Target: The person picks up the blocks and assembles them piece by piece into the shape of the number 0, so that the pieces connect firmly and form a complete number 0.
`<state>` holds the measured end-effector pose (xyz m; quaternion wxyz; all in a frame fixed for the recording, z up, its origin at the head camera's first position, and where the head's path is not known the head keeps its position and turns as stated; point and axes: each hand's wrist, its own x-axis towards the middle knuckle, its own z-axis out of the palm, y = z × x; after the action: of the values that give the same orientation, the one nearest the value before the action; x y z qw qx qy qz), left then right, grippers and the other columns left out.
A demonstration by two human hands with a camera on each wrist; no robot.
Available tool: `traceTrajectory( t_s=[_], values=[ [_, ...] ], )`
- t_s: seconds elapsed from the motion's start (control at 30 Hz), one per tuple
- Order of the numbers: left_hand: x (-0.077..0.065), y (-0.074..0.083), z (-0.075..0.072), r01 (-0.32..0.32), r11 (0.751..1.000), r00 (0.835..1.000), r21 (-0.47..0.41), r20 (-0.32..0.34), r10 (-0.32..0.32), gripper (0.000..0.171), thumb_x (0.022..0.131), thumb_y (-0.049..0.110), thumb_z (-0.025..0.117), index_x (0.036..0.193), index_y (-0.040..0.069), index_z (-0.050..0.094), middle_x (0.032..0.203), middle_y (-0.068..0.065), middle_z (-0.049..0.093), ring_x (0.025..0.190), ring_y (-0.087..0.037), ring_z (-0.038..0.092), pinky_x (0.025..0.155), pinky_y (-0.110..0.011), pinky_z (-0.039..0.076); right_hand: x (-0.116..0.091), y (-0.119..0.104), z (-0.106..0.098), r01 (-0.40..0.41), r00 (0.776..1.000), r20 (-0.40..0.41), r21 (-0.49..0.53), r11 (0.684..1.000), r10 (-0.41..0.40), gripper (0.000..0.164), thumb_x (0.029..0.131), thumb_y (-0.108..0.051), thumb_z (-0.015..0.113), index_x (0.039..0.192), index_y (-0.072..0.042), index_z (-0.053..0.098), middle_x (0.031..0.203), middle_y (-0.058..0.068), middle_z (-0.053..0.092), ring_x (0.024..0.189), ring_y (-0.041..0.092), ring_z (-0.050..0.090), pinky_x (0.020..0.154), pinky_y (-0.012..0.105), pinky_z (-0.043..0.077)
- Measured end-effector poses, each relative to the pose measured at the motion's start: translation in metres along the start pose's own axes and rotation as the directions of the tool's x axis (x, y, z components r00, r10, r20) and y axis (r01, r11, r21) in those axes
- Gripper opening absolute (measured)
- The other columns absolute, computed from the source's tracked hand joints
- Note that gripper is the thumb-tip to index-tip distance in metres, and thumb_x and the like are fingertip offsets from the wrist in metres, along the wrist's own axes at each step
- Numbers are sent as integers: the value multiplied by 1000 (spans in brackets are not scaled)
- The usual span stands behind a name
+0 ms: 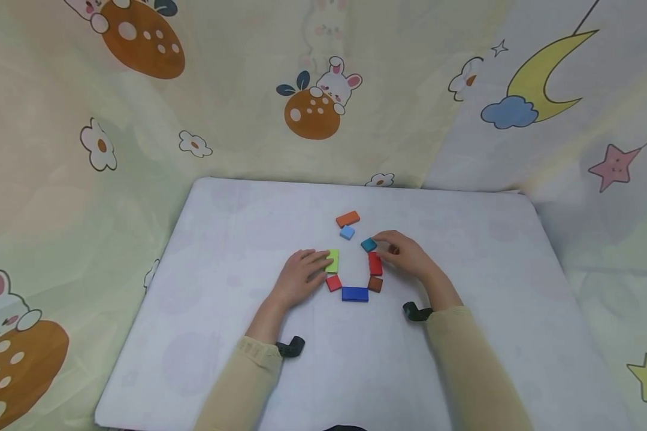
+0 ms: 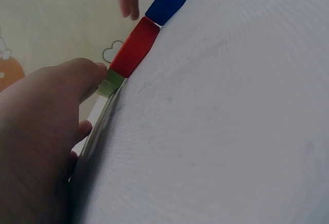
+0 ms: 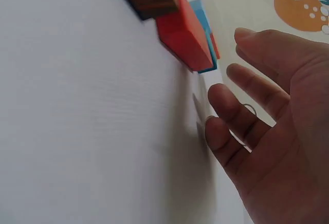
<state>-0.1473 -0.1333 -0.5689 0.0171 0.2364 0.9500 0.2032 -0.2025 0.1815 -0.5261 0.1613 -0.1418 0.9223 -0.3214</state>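
Observation:
My left hand (image 1: 301, 276) lies at the left of a ring of coloured blocks, its fingers extended onto a lime green block (image 1: 332, 261). Below that block are a small red block (image 1: 333, 283) and a long blue block (image 1: 354, 294). On the right side stand a brown block (image 1: 375, 284), a long red block (image 1: 375, 264) and a teal block (image 1: 369, 244). Beside the teal and red blocks is my right hand (image 1: 407, 254), fingers loosely bent. In the right wrist view a gap separates its fingertips (image 3: 218, 98) from the red block (image 3: 186, 34).
A light blue block (image 1: 347, 232) and an orange block (image 1: 347, 219) lie farther back, close together. Everything rests on a white table (image 1: 221, 227). A patterned cloth (image 1: 237, 90) hangs behind it. Dark wrist cameras (image 1: 291, 347) sit at both cuffs.

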Motion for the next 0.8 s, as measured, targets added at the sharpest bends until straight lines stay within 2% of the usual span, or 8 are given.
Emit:
traceTrajectory(
  t_s=[0.17,0.3,0.5,0.8],
  values=[
    [0,0,1,6,1000,1000,-6,-4,-6,44,100,44,52,144,38,49,154,15,42,145,-18,35,122,-43,26,-12,4,13,34,998,-52,24,999,-32,45,96,-31,65,139,-31,55,145,0,50,105,24,54,92,44,52],
    [1,-1,2,2,1000,1000,-5,-10,-2,44,100,43,51,144,38,49,154,15,42,145,-18,35,122,-43,26,-17,6,22,36,995,-92,25,999,-34,42,95,-30,65,136,-35,57,145,-4,51,112,22,54,97,46,51],
    [0,-1,3,0,1000,1000,-12,-12,0,45,100,44,52,144,39,49,154,15,42,145,-19,35,122,-45,25,-20,10,31,23,997,-79,57,998,-19,44,96,-30,63,137,-42,53,149,-6,47,131,24,48,107,52,45],
    [0,-1,3,3,1000,1000,-19,-20,-3,43,100,42,52,144,39,50,153,16,43,145,-19,36,122,-45,26,-22,12,35,54,996,-80,56,997,-49,44,96,-30,64,138,-40,54,151,-6,46,136,24,44,110,53,42]
  ],
)
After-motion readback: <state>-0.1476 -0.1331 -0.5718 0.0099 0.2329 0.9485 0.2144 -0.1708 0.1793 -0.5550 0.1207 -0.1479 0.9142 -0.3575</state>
